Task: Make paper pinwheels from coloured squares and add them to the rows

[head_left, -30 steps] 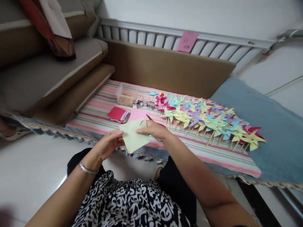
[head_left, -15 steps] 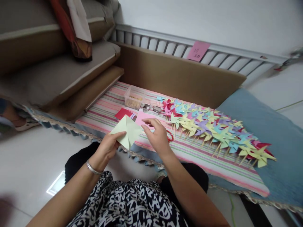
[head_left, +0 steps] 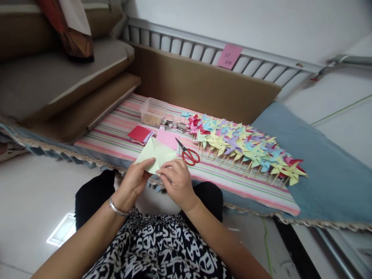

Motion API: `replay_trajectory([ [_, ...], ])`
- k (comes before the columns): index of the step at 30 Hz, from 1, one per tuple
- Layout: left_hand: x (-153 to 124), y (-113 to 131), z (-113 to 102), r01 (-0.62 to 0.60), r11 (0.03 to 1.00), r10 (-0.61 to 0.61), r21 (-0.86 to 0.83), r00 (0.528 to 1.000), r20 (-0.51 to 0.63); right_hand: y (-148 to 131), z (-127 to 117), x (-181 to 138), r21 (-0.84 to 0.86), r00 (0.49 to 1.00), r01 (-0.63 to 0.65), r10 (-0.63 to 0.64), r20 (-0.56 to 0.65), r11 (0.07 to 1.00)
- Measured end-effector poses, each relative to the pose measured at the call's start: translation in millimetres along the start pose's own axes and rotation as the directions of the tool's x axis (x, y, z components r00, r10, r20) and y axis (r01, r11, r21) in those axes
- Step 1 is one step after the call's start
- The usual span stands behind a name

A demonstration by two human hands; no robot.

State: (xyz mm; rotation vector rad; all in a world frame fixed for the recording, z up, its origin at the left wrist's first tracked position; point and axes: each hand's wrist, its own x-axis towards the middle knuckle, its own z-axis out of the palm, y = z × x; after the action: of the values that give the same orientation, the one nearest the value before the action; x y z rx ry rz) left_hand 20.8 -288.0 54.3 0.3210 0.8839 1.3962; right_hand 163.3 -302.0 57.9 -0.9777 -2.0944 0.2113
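A pale green paper square (head_left: 155, 150), with cut slits running in from its corners, is held above the near edge of the striped cloth. My left hand (head_left: 138, 175) grips its left side, thumb on top. The fingers of my right hand (head_left: 175, 179) pinch the paper's lower right corner. Just beyond lie red-handled scissors (head_left: 188, 152), a pink paper sheet (head_left: 167, 138) and a stack of red paper squares (head_left: 140, 134). To the right, many finished paper pinwheels (head_left: 232, 143) on sticks lie in rows.
A clear plastic box (head_left: 153, 112) of thin sticks stands at the back, beside small metal pieces (head_left: 176, 125). Stacked cushions (head_left: 64, 77) rise at the left. A brown board (head_left: 203, 79) stands behind the striped cloth (head_left: 107, 138), before a white railing.
My right hand has come down and left onto the paper's lower corner. The scissors now show fully. The camera view has shifted, moving the scene slightly left.
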Motion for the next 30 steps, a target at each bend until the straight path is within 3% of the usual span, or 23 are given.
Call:
replay_trajectory([
  [8, -10, -19, 26, -0.042, 0.991, 0.036, 0.125, 0.998, 0.048, 11, -24, 4, 0.069, 0.98, -0.199, 0.2, -0.016, 0.978],
  [15, -15, -22, 23, -0.062, 0.986, 0.058, 0.154, 0.998, 0.034, 11, -25, 6, 0.121, 0.949, -0.315, 0.314, 0.022, 0.941],
  [30, -24, -24, 19, -0.126, 0.986, 0.108, 0.112, 0.981, 0.159, 3, -20, 7, 0.134, 0.885, -0.466, 0.463, 0.054, 0.875],
])
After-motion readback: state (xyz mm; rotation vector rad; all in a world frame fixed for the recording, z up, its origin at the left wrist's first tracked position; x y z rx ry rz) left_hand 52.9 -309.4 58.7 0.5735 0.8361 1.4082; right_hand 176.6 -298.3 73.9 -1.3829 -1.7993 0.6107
